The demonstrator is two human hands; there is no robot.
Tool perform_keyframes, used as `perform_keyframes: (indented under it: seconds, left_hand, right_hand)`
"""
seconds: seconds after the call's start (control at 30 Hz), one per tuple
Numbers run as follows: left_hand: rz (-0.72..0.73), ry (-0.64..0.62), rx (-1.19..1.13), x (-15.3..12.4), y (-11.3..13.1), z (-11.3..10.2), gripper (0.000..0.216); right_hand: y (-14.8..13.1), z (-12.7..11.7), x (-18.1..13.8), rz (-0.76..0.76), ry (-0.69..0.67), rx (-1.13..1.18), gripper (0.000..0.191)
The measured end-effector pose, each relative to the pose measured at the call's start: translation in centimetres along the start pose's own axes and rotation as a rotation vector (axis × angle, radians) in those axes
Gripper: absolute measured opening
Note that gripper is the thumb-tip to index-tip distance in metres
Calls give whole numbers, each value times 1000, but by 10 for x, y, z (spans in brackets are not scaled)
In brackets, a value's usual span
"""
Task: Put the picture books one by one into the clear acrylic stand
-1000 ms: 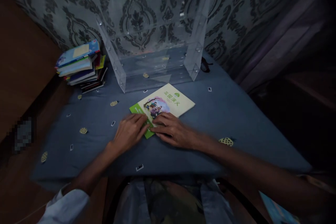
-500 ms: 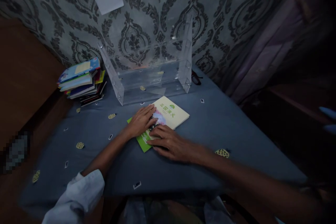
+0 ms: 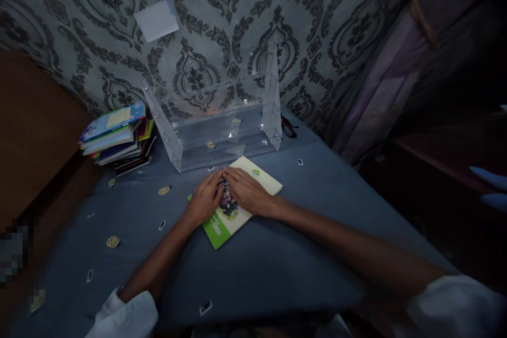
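Observation:
A closed book [image 3: 217,232] with a cream and green cover lies aslant on the blue tablecloth, a picture printed at its middle. My left hand [image 3: 206,198] rests flat on the book's left edge, fingers stretched out. Across the cover's upper middle lies my right hand [image 3: 249,194], also flat, hiding most of the printed title. The fingertips of both hands meet near the book's far left edge. Just behind the book stands a clear plastic rack [image 3: 178,156] with see-through shelves.
Left of the rack sits a stack of books [image 3: 114,137], uneven at its edges. Dark glasses [image 3: 289,128] lie beside the rack's right side. The patterned wall [image 3: 233,26] rises behind the table, with a white card [image 3: 157,21] on it. A purple curtain [image 3: 380,95] hangs at right.
My right hand has slid up and left from the book's lower part to its upper middle, meeting my left hand. The whole view has shifted, so the table sits lower in it.

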State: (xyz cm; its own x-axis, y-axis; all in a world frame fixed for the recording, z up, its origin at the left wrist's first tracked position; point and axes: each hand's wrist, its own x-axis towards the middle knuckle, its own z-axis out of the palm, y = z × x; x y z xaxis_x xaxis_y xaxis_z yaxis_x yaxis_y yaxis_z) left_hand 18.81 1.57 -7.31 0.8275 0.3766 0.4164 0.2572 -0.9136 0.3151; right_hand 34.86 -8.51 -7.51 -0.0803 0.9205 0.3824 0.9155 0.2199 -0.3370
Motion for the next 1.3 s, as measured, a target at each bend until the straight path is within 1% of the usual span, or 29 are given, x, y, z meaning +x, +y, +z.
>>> perform_keyframes:
  seconds: [0.17,0.3,0.4,0.57,0.7,0.83,0.97,1.1,1.2,1.3]
  left_hand:
    - [-12,-11,9,0,1,-1,38]
    - [-22,-15,29,0,1,-1,38]
    - [-9,-8,40,0,1,0,37]
    - [-8,10,82,-1,2,-1,35]
    - [-4,0,109,0,4,-3,34]
    - [-36,-54,151,3,8,-8,33]
    - [-71,-124,242,6,15,-12,34]
    - [-109,-161,350,9,21,-15,37]
    - [-126,-173,393,11,25,-16,37]
    - [-141,-189,401,15,27,-17,36]
  right_hand:
    - [24,-2,5,86,-48,-70,50]
    - [42,-9,-5,140,-36,-83,54]
    - [47,-13,-14,191,-29,-85,57]
    - [45,-17,-30,283,-61,-74,61]
    - [42,-17,-43,264,-46,-108,61]
    - [39,-15,-54,258,-37,-156,66]
    - [36,-12,-63,256,-30,-190,71]
    - [34,-14,-69,218,-30,-170,83]
    - [32,-20,-71,209,-75,-140,97]
    - [30,-27,-71,214,-123,-90,107]
